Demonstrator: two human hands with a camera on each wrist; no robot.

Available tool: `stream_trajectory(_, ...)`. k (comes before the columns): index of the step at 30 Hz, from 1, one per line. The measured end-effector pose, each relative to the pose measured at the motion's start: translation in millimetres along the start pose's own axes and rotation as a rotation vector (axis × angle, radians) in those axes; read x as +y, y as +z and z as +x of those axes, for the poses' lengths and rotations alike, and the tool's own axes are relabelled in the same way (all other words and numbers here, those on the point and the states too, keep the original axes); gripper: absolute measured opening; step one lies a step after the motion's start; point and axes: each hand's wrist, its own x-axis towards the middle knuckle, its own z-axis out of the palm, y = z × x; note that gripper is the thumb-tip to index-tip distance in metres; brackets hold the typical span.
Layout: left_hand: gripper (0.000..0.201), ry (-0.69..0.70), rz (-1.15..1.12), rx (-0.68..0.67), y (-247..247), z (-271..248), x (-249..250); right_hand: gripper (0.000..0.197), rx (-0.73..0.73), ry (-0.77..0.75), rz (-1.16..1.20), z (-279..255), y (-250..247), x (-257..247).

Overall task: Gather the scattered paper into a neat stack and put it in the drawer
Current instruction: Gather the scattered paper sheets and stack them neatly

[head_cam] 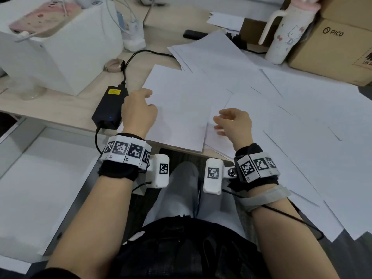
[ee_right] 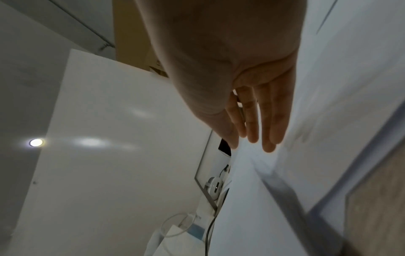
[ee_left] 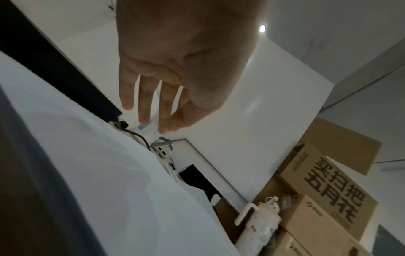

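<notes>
Both hands hover low over the paper, fingers straight and loose, holding nothing. Left hand (head_cam: 138,109) sits at the left edge of the nearest sheet (head_cam: 177,109); right hand (head_cam: 233,125) is over its right edge, where the next sheet (head_cam: 261,109) overlaps. Whether the fingertips touch the paper cannot be told.

Paper: many white sheets fanned ahead of and to the right of the right hand, some hanging over the desk's near edge. The open drawer (head_cam: 36,178) lies below and left of the left hand, white inside.

Handling, as judged: sheets are light, limp and slick on each other; likely to slide or crease if pinched mid-page. Better to sweep them flat with the palms, then square the edges and grip the stack along both long sides.

Writing: cardboard box (head_cam: 332,47) far ahead of the right hand reads "PICO". Power brick (head_cam: 110,105) just left of the left hand bears a yellow label, illegible. Bottle (head_cam: 285,37) shows a cartoon cat.
</notes>
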Motion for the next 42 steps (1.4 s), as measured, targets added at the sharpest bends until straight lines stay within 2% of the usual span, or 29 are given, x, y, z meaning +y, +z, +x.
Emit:
stream_trajectory(6,0.037,0.129,-0.137,-0.120,28,-20,42,0.022,0.318,-0.146,0.021,-8,-44,11)
stream_trajectory(11,0.035,0.176,-0.234,-0.281,65,-39,81,0.024,0.511,-0.136,-0.095,-13,-87,34)
stream_trajectory(14,0.038,0.168,-0.236,-0.372,89,-45,98,0.033,0.462,-0.083,-0.214,-14,-117,49)
stream_trajectory(19,0.049,0.110,-0.075,-0.502,125,-47,116,0.075,0.252,0.186,-0.520,-11,-153,67)
stream_trajectory(21,0.055,0.091,0.010,-0.528,136,-46,118,0.082,0.191,0.259,-0.648,-11,-158,73)
stream_trajectory(23,0.060,0.057,0.079,-0.534,144,-46,118,0.084,0.152,0.271,-0.661,-10,-163,76)
stream_trajectory(28,0.061,0.025,0.113,-0.479,149,-42,120,0.079,0.115,0.256,-0.627,-9,-173,73)
stream_trajectory(32,0.054,-0.059,-0.082,-0.382,146,-35,119,0.070,0.124,0.200,-0.602,-10,-175,72)
stream_trajectory(35,0.050,-0.081,-0.283,-0.282,139,-34,119,0.061,0.168,0.152,-0.461,-11,-179,70)
stream_trajectory(39,0.048,-0.054,-0.341,-0.226,127,-35,121,0.039,0.187,0.123,-0.316,-9,-186,62)
stream_trajectory(42,0.050,-0.049,-0.348,-0.234,121,-35,119,0.043,0.236,0.120,-0.365,-11,-183,63)
